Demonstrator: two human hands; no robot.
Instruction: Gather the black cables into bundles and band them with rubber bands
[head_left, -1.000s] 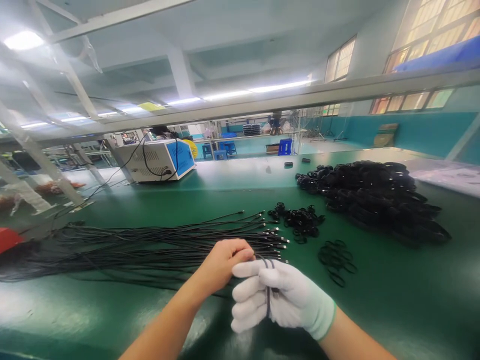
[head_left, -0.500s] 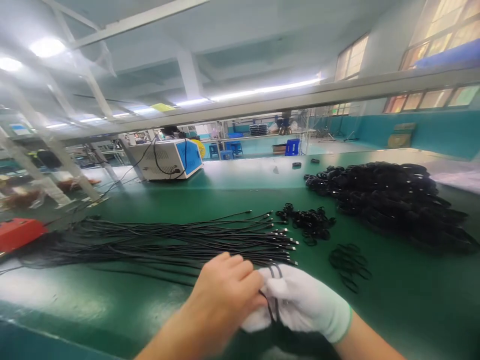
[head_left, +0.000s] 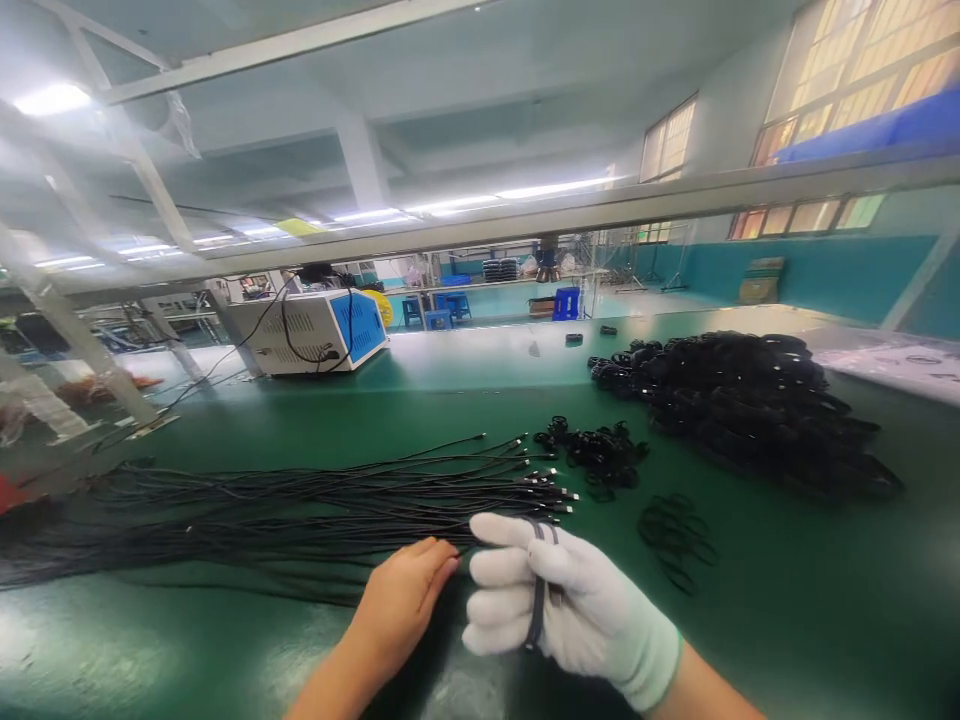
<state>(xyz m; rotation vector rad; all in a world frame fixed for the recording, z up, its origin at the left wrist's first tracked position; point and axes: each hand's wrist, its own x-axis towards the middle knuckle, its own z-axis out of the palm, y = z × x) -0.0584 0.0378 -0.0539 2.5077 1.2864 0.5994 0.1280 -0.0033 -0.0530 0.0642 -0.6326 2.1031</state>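
Observation:
My right hand point(head_left: 577, 600) wears a white glove and is turned palm inward, with its thumb pressed against the index finger. A dark loop, apparently a black rubber band point(head_left: 537, 610), is hooked over the gloved index finger and runs down across the palm. My bare left hand point(head_left: 405, 600) is just left of it, fingers pressed together at the near side of the cable bundle; what its fingertips hold is hidden. Long black cables point(head_left: 337, 490) lie side by side on the green table, with metal plugs point(head_left: 562, 495) at their right ends.
Loose black bands point(head_left: 679, 540) lie right of the glove, and a small dark heap point(head_left: 600, 450) sits behind them. A large pile of coiled black cables point(head_left: 750, 400) fills the right side. A white and blue machine box point(head_left: 307, 335) stands at the back left, under a metal rail point(head_left: 450, 235).
My left hand has come away from the gloved hand, moving left and toward the cables. The gloved fingers have straightened, with the black band still around them. The view has shifted slightly.

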